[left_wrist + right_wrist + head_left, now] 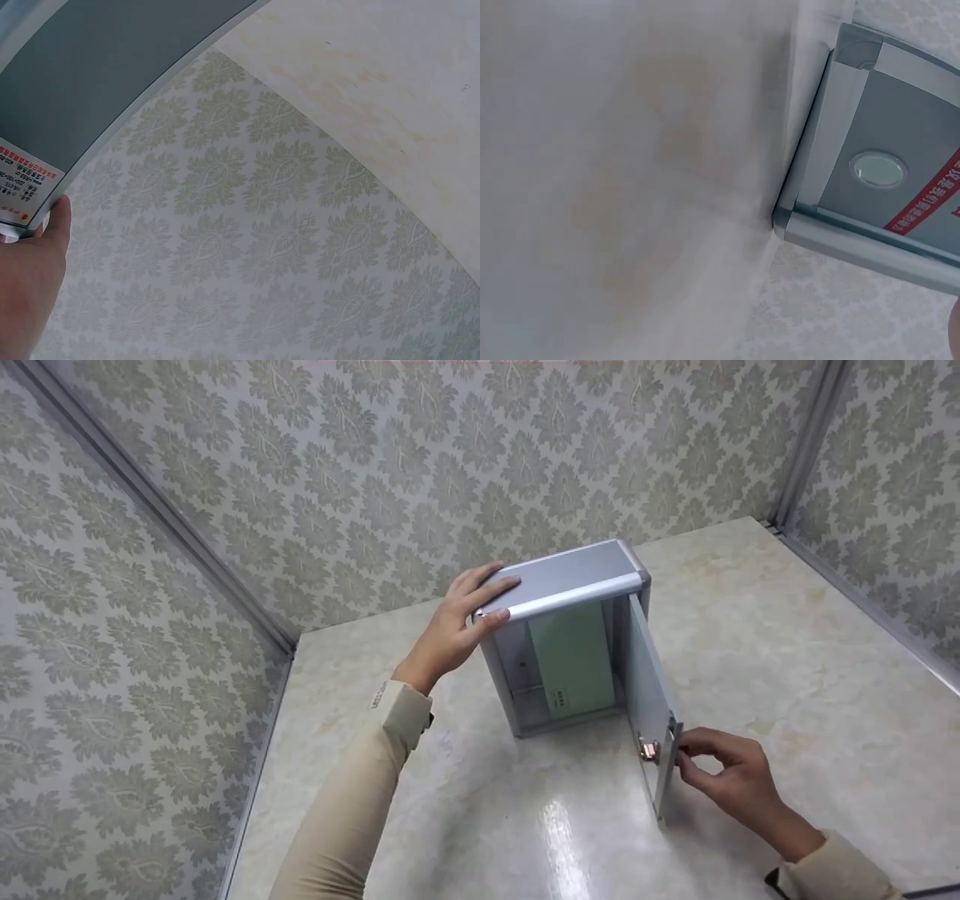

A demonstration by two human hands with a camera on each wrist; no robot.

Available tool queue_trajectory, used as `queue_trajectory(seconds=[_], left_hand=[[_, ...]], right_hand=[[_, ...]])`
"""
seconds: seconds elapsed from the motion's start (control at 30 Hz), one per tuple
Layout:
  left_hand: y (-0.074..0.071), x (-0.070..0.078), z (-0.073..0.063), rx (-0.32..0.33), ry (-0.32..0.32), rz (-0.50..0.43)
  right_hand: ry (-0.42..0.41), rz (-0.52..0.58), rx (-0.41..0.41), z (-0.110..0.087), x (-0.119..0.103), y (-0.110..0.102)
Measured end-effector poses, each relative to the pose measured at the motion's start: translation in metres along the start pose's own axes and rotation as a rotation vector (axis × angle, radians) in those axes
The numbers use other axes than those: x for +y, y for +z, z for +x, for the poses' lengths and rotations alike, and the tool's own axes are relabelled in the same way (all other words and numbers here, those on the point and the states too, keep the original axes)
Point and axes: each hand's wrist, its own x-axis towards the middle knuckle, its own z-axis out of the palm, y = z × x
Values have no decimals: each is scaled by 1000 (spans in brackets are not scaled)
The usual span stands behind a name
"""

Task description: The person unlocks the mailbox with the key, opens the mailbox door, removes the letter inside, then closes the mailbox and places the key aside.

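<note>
Where the beige right sleeve [840, 874] ends, the right hand [731, 772] is bent at the outer face of the door [651, 682], thumb and forefinger drawn together in a pinch near its free edge; the exact spot between the fingertips is hidden. On the door's inner face, just beside those fingers, sits a shiny metal lock [649, 750]. The door juts forward from the right side of a grey cabinet [570, 574] with silver edges, which stands upright on the table. The left hand [454, 622] rests on the cabinet's top left corner, fingers apart and nearly straight on the top, thumb along the front edge. Beside that hand, the left wrist view shows a label [26, 184] with red and dark print; the right wrist view shows a red strip [930, 195] and 1 pale oval disc [878, 170] on a grey face. Inside the cabinet, a pale green panel [574, 660] stands upright. Beyond spreads the marbled table [757, 645], then 3 leaf-patterned walls [525, 457].
</note>
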Motion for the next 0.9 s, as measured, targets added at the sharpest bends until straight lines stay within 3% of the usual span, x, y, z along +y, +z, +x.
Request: queue_trajectory(seconds=[0.13,0.3,0.5,0.57,0.9], left_hand=[[0,-1,-1,5,3,11],[-1,-2,-1,10,4,27],[-1,-2,-1,16,4,35],[0,-2,-1,16,2,36],[2,-1,1,23,27,71]], right_hand=[[46,87,13,-5,9,-11],[138,117,73,-17,23,-26],[295,-4,162,-24,29,-39],[332,3,193,-25,30,-42],[351,183,264,-29,33,-52]])
